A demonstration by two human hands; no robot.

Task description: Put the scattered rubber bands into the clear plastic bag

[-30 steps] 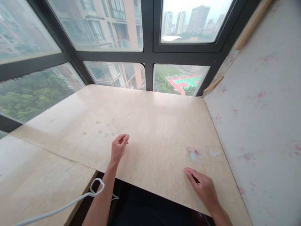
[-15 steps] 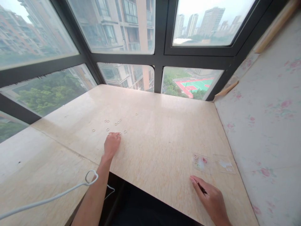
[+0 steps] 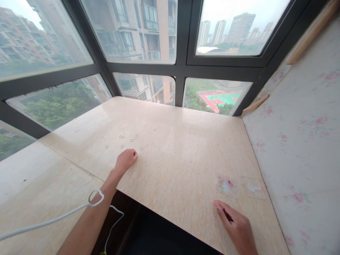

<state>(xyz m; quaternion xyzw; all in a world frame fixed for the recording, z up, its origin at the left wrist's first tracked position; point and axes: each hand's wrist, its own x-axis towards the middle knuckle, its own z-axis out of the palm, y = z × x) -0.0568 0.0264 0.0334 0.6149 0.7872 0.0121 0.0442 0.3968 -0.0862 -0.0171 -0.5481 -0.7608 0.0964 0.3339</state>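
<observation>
Several small thin rings (image 3: 130,140) lie scattered on the beige marble-patterned tabletop (image 3: 180,156). My left hand (image 3: 125,158) rests on the table at the near edge of the rings, fingers curled in a pinch; whether a ring is inside them is hidden. My right hand (image 3: 237,226) lies on the table near its front right edge, fingers closed on a thin dark stick-like thing (image 3: 226,214). Two small clear plastic bags (image 3: 225,185) with pink bits inside lie just beyond my right hand.
A second clear bag (image 3: 253,187) lies by the right wall, which bears floral paper (image 3: 300,141). Dark-framed windows (image 3: 180,71) enclose the table's back and left. A white cord (image 3: 53,219) crosses my left forearm and the lower left slab.
My left hand reached forward to the rings and closed its fingers there. The view shifted a little left. My right hand stayed where it was.
</observation>
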